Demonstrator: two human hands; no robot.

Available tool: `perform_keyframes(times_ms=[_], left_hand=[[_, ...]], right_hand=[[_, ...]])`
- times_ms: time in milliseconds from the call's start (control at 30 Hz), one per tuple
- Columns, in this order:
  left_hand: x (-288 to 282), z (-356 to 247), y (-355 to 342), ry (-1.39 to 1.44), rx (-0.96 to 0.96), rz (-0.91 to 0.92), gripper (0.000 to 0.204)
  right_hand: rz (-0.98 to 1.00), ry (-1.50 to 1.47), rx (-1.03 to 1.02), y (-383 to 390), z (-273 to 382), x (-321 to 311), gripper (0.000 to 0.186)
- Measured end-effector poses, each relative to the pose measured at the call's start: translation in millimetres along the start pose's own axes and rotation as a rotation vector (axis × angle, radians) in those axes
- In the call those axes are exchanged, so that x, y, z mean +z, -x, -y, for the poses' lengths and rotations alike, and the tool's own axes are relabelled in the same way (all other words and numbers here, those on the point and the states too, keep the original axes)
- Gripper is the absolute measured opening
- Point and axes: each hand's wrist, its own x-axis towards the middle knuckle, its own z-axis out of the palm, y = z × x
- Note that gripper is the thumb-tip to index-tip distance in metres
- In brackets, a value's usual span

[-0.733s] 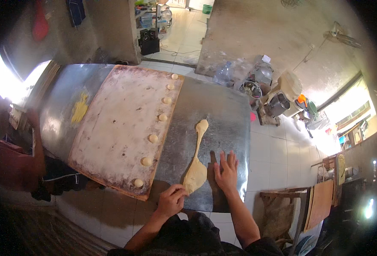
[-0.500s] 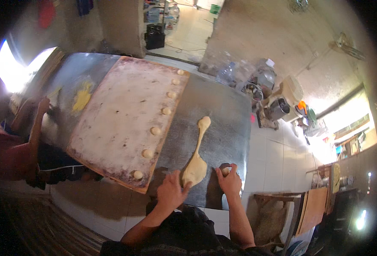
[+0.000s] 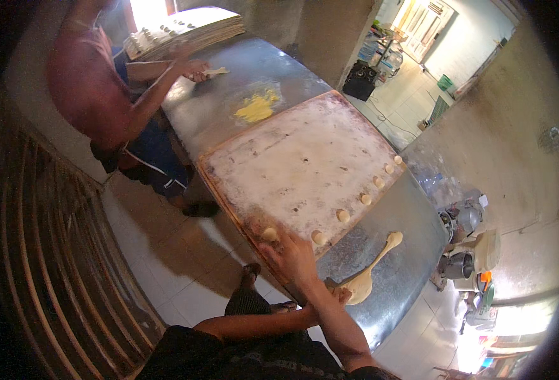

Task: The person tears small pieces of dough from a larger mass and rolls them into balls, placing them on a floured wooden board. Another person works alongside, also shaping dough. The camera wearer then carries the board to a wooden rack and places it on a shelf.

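A long pale piece of dough [image 3: 360, 285] lies on the metal tabletop, wide at the near end, with a thin neck and a small knob at the far end. My left hand [image 3: 339, 295] is closed on its near end, beneath my crossing right forearm. Over the near corner of the floured board [image 3: 292, 152] is my right hand [image 3: 295, 256], its fingers smeared by motion. Just beyond these fingertips sits a dough ball [image 3: 269, 234]; whether they still touch it is unclear. More dough balls [image 3: 343, 216] line the board's right edge.
Across the table a person [image 3: 96, 82] holds a pale strip [image 3: 216, 71] near yellow powder [image 3: 257, 106]. Stacked boards [image 3: 222, 30] with small pieces stand behind. Pots [image 3: 460, 265] and a bottle are by the right wall; wooden slats [image 3: 45, 240] stand at left.
My view has turned left. My right hand has gone from the metal top, where it held a dough ball, across my left arm to the board. A ball now sits by its fingertips.
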Motion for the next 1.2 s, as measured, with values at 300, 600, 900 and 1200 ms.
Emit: perform_keyframes(times_ms=[300,600,900,1200], left_hand=[[-44,6,4,0.312,0.141,-0.028,0.034],[-166,-106,-2,-0.148,0.461,0.580,0.047],[-38,-2,-46,0.137,0.619,0.224,0.040],[-70,-12,-36,0.102,0.657,0.107,0.015]], right_hand=[[-0.231,-1.023,1.336,194,-37,-103,0.036],[-0.707,-2.252,0.677,267,-98,36,0.050],[-0.735,-0.051,0.759,260,17,-43,0.048],[-0.335,0.652,0.981,249,-113,-60,0.048]])
